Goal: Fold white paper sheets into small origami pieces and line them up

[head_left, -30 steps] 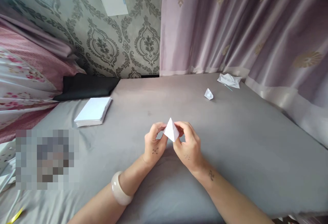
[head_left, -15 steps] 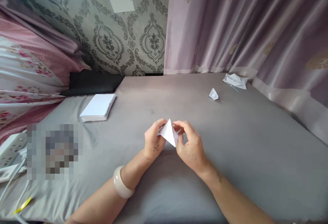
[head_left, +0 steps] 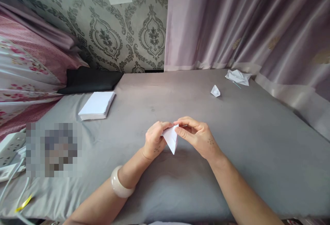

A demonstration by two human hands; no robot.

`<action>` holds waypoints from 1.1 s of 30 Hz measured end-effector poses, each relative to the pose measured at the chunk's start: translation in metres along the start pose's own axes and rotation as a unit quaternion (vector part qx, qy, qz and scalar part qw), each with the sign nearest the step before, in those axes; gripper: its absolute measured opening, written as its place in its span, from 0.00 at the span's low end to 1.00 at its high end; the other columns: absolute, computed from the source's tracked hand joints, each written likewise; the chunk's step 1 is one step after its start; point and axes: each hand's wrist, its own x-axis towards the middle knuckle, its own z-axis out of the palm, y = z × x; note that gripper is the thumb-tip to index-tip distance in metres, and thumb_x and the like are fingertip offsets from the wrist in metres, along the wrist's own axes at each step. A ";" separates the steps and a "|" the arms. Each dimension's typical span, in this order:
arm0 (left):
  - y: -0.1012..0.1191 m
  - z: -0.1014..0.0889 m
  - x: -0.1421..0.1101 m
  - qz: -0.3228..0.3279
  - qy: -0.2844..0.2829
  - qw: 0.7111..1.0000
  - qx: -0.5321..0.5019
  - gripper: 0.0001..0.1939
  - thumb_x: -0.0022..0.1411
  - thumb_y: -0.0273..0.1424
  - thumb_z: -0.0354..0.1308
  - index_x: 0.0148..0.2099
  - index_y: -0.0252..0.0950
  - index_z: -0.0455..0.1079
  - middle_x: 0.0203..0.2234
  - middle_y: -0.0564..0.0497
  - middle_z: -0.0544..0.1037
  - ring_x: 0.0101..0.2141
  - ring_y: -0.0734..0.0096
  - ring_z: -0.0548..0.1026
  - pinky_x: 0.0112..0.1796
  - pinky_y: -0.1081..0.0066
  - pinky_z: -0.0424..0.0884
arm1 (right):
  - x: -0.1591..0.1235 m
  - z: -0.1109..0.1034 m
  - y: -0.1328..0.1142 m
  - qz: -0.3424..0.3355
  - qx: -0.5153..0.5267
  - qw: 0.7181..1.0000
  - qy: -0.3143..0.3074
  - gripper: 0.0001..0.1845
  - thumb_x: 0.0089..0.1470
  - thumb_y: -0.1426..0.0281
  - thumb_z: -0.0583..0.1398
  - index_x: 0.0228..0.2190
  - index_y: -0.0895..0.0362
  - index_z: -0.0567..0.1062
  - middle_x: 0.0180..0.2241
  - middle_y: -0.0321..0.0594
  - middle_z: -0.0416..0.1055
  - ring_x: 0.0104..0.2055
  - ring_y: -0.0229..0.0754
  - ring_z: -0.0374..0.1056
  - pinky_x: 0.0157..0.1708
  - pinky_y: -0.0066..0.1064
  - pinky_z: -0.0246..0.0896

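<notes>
Between my two hands, above the grey cloth, is a small piece of folded white paper point(head_left: 171, 138) with a triangular face and one point hanging down. My left hand point(head_left: 156, 137) grips its left side, thumb along the top edge. With thumb and forefinger, my right hand point(head_left: 197, 135) pinches the upper right corner. The other fingers of both hands are partly hidden. A pale bangle point(head_left: 121, 183) circles my left wrist.
A stack of white paper point(head_left: 96, 104) lies at left, with black cloth point(head_left: 91, 80) behind it. Farther right sit a small folded paper piece point(head_left: 215, 91) and several crumpled-looking white papers point(head_left: 238, 77). Power strips point(head_left: 11, 146) with cables are at far left, beside a blurred-out patch.
My right hand has shifted up and turned, its thumb now on the paper's upper corner. The paper has tilted, its lower point hanging farther down. The view has shifted slightly.
</notes>
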 end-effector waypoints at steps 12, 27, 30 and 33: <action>0.002 0.005 -0.004 -0.136 -0.002 0.979 -0.154 0.08 0.55 0.27 0.64 0.38 0.36 0.71 0.32 0.48 0.78 0.32 0.69 0.76 0.36 0.70 0.71 | 0.001 -0.004 0.002 0.098 0.042 0.994 -0.007 0.08 0.46 0.66 0.67 0.33 0.51 0.80 0.32 0.34 0.75 0.37 0.39 0.70 0.40 0.32 0.66; -0.002 0.004 0.004 -0.155 -0.023 0.965 -0.212 0.05 0.54 0.29 0.66 0.34 0.37 0.73 0.29 0.49 0.75 0.33 0.69 0.71 0.38 0.67 0.68 | 0.005 -0.012 0.005 0.126 0.058 0.990 -0.026 0.07 0.44 0.63 0.68 0.29 0.49 0.82 0.33 0.34 0.76 0.40 0.41 0.69 0.46 0.35 0.60; -0.003 0.001 0.007 -0.227 -0.066 0.939 -0.249 0.04 0.55 0.31 0.65 0.34 0.37 0.74 0.31 0.48 0.76 0.35 0.68 0.73 0.40 0.66 0.69 | 0.008 -0.016 0.008 0.150 0.056 0.987 -0.015 0.08 0.43 0.62 0.68 0.28 0.50 0.82 0.33 0.36 0.77 0.41 0.42 0.69 0.48 0.37 0.59; -0.005 -0.002 0.011 -0.342 -0.130 0.883 -0.294 0.06 0.56 0.32 0.62 0.35 0.36 0.76 0.33 0.47 0.78 0.36 0.66 0.75 0.40 0.67 0.70 | 0.011 -0.021 0.013 0.186 0.062 0.981 0.006 0.10 0.41 0.62 0.69 0.27 0.53 0.82 0.31 0.37 0.77 0.40 0.42 0.69 0.47 0.36 0.59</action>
